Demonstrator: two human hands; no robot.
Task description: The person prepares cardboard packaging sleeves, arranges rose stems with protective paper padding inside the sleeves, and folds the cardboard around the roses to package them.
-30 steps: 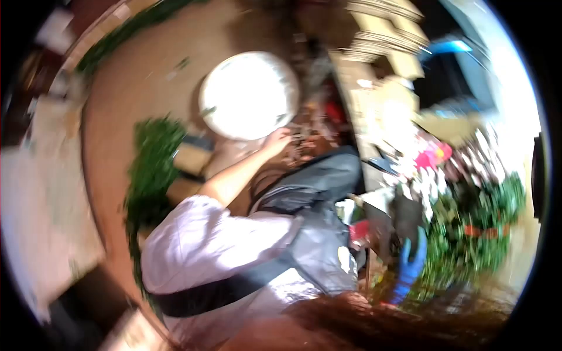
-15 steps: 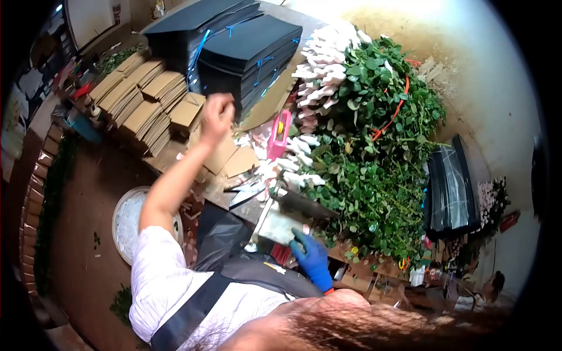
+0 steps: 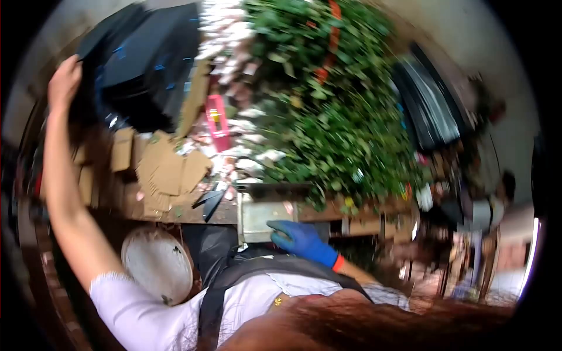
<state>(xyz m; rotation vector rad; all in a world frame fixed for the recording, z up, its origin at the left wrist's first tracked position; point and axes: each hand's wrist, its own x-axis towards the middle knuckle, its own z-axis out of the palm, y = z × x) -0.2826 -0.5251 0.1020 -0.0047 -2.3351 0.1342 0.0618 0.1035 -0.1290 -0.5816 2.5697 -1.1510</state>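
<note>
Long stretch over to the black sheets (image 3: 149,52), stack's at 10 o'clock
Left hand (image 3: 64,82) is at the stack's outer edge, but it's blurry, can't tell if the fingers grip; gloved right hand (image 3: 301,240) sits near 6, fingers loosely bent by the metal tray (image 3: 257,216), grip unclear. A tug at full reach could slide sheets onto the cardboard pieces (image 3: 167,172) at 9, imo. Half a second ago the left hand was above that cardboard; the glove's still by the tray.

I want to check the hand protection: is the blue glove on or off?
On. The blue glove covers the right hand, and its orange cuff meets the bare forearm.
</note>
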